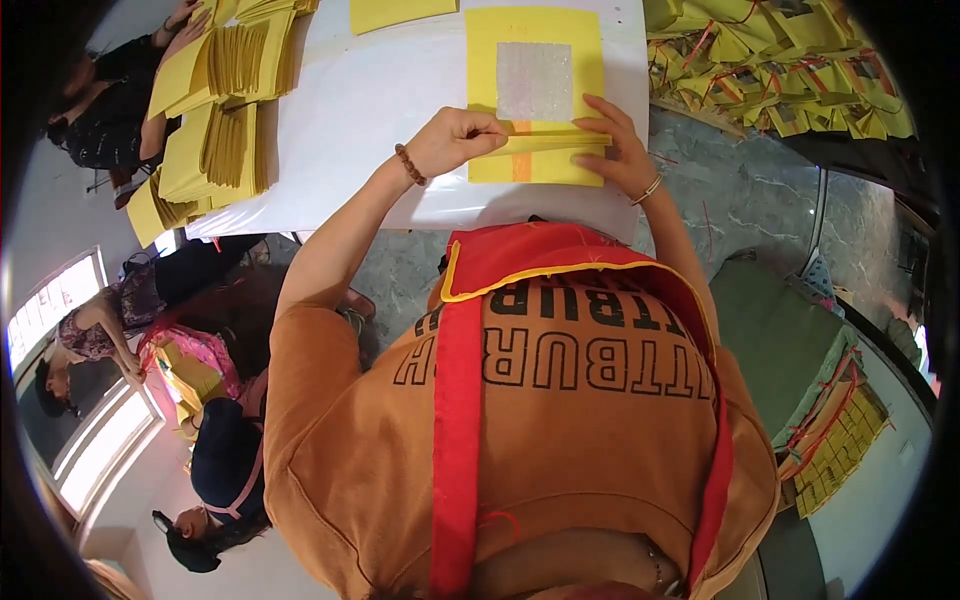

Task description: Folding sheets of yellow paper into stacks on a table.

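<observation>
A yellow paper sheet (485, 60) lies on the white-covered table in front of me, with a silvery square (535, 80) on its upper part and an orange stripe down its middle. Across its lower part runs a raised, folded strip of yellow paper (555, 146). My left hand (450, 142) is closed in a pinch at the strip's left end, a beaded bracelet on its wrist. Around the strip's right end my right hand (622, 150) has its fingers spread, touching the sheet's right edge above and below the strip.
Fanned stacks of yellow paper (215, 150) stand at the table's left side. Another yellow sheet (400, 12) lies at the far edge. Heaped yellow bundles with red ties (780, 75) are at the right. Other people (225, 460) work at the left.
</observation>
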{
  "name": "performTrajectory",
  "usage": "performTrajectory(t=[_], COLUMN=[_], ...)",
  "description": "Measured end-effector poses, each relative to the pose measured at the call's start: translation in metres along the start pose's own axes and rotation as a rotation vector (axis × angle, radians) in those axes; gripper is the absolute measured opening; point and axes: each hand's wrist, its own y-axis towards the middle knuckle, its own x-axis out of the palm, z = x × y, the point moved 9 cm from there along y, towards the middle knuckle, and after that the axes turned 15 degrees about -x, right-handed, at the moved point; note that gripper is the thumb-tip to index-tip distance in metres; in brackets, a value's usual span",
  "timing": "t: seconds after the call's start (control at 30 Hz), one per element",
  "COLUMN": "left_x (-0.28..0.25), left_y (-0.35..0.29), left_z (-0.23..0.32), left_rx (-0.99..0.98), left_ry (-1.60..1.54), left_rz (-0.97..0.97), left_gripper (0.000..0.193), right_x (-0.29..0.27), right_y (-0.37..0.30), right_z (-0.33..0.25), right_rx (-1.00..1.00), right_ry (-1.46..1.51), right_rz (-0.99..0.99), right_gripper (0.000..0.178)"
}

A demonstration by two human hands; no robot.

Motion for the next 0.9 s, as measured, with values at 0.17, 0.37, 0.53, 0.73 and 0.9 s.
performTrajectory(t=[0.17, 0.37, 0.53, 0.73, 0.9], left_x=[-0.011, -0.016, -0.006, -0.004, -0.026], left_y=[-0.023, -0.015, -0.042, -0.043, -0.003], left_z=[0.035, 0.024, 0.036, 0.023, -0.009], left_rx=[0.398, 0.505, 0.613, 0.579, 0.044], left_ry=[0.227, 0.71, 0.804, 0.553, 0.184], left_rz=[0.062, 0.494, 0.564, 0.456, 0.443], left_gripper=[0.033, 0.049, 0.032, 0.025, 0.021], right_x=[-0.002, -0.006, -0.026, -0.016, -0.019], right_y=[-0.009, -0.005, 0.012, 0.009, 0.012], right_z=[0.025, 0.019, -0.048, -0.058, -0.012], right_rx=[0.241, 0.11, -0.275, -0.17, 0.217], right_ry=[0.333, 0.182, -0.378, -0.21, 0.017], right_rz=[0.272, 0.194, -0.064, -0.185, 0.093], right_gripper=[0.027, 0.022, 0.027, 0.02, 0.023])
